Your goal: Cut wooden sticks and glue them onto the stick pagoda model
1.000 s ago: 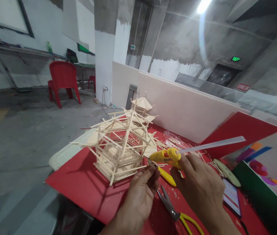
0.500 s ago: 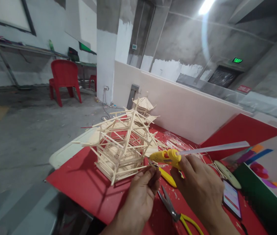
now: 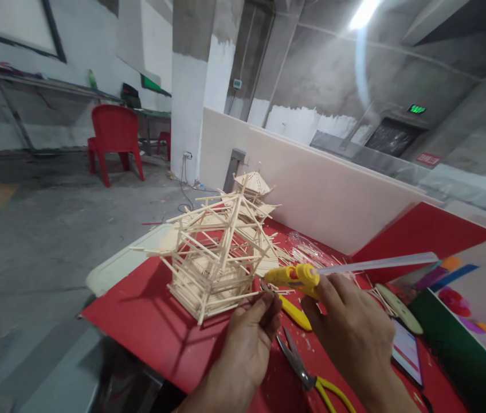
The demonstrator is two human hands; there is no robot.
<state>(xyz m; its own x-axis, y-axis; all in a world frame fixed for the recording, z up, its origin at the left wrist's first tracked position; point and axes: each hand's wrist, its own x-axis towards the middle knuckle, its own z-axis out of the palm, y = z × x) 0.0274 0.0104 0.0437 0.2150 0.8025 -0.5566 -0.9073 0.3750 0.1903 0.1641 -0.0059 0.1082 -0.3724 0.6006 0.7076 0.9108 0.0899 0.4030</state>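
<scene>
My right hand (image 3: pixel 350 327) is wrapped round a yellow glue gun (image 3: pixel 292 277), and a long clear glue stick (image 3: pixel 380 263) sticks out of its back. The nozzle points left, just above the fingertips of my left hand (image 3: pixel 251 332). Those fingers are pinched on the end of a thin wooden stick (image 3: pixel 245 298), which reaches left to the lower part of a stick-built frame (image 3: pixel 221 258). The frame stands on the red table (image 3: pixel 140 304) with an open, pointed roof. I cannot tell whether the pinched stick is joined to it.
Scissors (image 3: pixel 298 364) with yellow handles lie open between my forearms. Nearby is a yellow-handled tool (image 3: pixel 294 312), partly hidden. A finished-looking stick pagoda (image 3: pixel 254 189) stands behind the frame. Loose sticks (image 3: pixel 307 249), a phone (image 3: pixel 406 353) and a green-sided box (image 3: pixel 453 344) are to the right.
Both hands keep nearly the same pose, with the glue gun still close to the left fingertips. The view has shifted very slightly.
</scene>
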